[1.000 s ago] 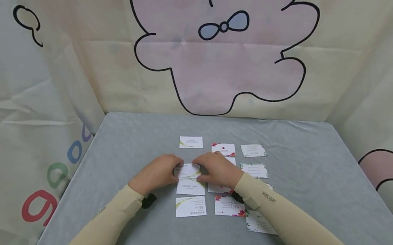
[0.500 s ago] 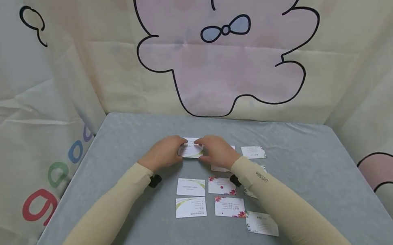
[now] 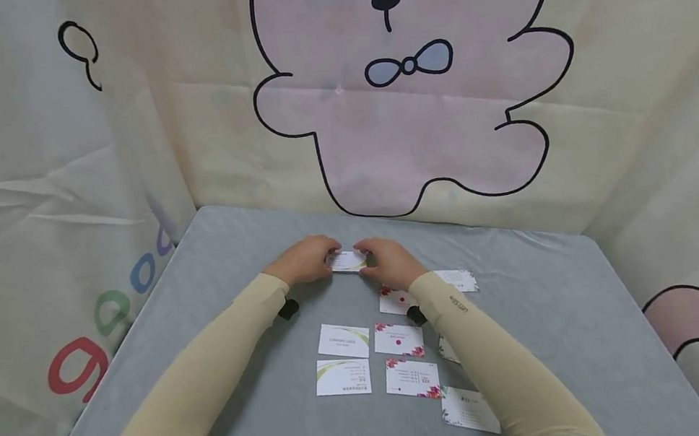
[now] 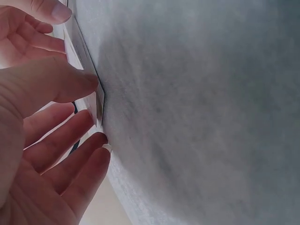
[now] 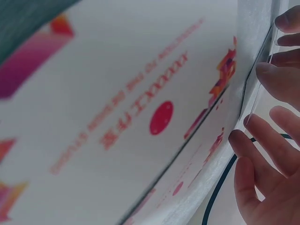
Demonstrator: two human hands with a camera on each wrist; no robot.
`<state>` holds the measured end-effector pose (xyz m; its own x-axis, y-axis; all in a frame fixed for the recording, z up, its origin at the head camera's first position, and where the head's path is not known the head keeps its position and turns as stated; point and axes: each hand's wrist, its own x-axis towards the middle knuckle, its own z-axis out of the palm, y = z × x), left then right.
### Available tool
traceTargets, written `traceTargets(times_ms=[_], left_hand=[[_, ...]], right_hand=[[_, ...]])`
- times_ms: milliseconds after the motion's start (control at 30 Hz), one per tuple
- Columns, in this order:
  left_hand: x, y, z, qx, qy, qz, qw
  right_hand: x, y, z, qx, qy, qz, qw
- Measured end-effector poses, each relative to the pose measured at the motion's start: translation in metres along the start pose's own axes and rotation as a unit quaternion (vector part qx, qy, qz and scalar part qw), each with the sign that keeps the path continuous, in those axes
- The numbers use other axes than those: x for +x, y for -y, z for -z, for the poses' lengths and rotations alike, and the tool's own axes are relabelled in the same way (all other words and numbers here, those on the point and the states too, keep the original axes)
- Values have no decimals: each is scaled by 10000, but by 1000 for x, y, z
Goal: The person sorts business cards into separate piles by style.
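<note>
At the far end of the left column, both hands hold a small stack of white business cards (image 3: pixel 348 261) with a green-gold curve by its short ends. My left hand (image 3: pixel 309 260) pinches the left end; in the left wrist view its thumb (image 4: pixel 77 84) presses the near edge and its fingers lie behind. The right hand (image 3: pixel 393 263) grips the opposite end with thumb and fingers. Seen from the left wrist, the card edges (image 4: pixel 86 65) overlap closely, low over the cloth. Nearer me are two matching cards, a logo card (image 3: pixel 343 340) and a text card (image 3: pixel 343 376).
A middle column holds red-flower cards (image 3: pixel 398 339), one partly behind the right wrist. Leaf-cornered cards (image 3: pixel 469 409) lie on the right, some covered by the right sleeve. Grey cloth (image 3: pixel 271 431) covers the table, and a printed curtain (image 3: pixel 216 147) hangs behind.
Both hands have carried a card from the middle of the left column away from me, onto the farthest card there. The two now sit together between the fingers.
</note>
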<state>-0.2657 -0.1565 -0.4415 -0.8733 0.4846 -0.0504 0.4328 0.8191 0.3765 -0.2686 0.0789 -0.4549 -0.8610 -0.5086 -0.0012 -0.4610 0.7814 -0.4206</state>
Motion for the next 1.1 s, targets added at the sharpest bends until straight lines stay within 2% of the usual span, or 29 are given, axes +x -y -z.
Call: traceTargets(times_ms=[367, 600, 767, 867, 967, 1100], left_hand=[[3, 2, -3, 217, 124, 14, 9997], [7, 4, -6, 274, 54, 80, 9996], [1, 4, -7, 279, -38, 109, 9995], [-7, 4, -7, 308, -219, 120, 9992], [-23, 2, -7, 346, -343, 8, 9988], [-59, -14, -8, 352, -196, -331, 9986]], right_hand=[[2, 0, -3, -180, 88, 9, 9998], [4, 0, -3, -136, 78, -30, 9999], [2, -1, -2, -107, 108, -30, 9999], [-4, 0, -2, -26, 27, -26, 10000], [-17, 6, -1, -33, -49, 36, 10000], [-49, 22, -5, -331, -101, 526, 9980]])
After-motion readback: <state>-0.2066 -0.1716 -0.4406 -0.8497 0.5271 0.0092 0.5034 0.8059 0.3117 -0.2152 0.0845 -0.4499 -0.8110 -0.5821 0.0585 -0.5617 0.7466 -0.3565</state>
